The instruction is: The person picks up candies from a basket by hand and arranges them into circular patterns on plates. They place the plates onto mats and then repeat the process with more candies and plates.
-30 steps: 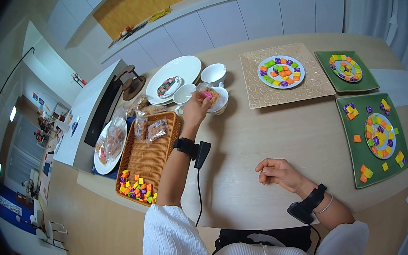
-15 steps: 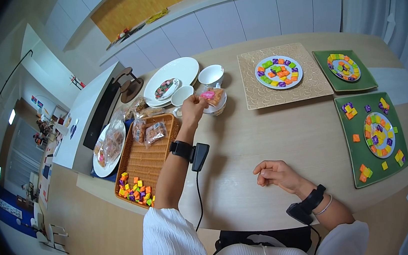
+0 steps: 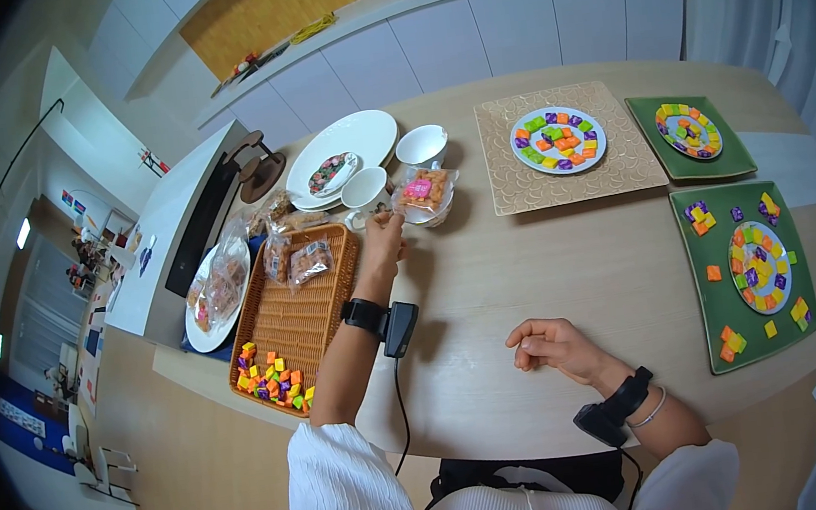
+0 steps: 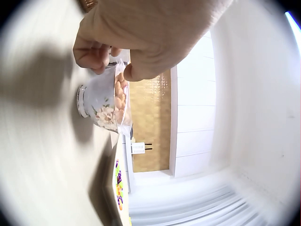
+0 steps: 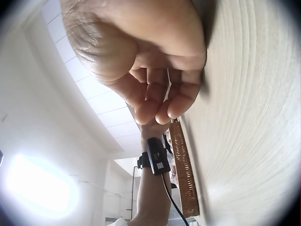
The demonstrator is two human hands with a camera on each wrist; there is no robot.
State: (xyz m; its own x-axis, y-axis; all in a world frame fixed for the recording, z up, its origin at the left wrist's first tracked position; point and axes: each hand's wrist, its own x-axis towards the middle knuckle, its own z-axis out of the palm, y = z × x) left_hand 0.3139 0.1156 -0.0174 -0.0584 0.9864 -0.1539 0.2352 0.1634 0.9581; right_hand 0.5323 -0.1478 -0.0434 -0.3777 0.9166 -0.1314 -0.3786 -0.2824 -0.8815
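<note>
In the head view a clear bag of brown snacks with a pink label lies over the mouth of a white cup. My left hand is just beside that cup, on its near left side. The left wrist view shows the floral side of the cup, the bag edge on its rim, and my thumb and bent fingers apart around the rim. My right hand rests on the table with loosely curled fingers; nothing is in its palm.
A wicker basket holds snack bags and colourful wrapped cubes. Two more white cups and a large white plate stand behind my left hand. On the right are a beige square board and two green trays with small plates of cubes.
My left hand let go of the snack bag, which now lies on the cup. That hand drew back slightly toward me. The right hand has stayed in place.
</note>
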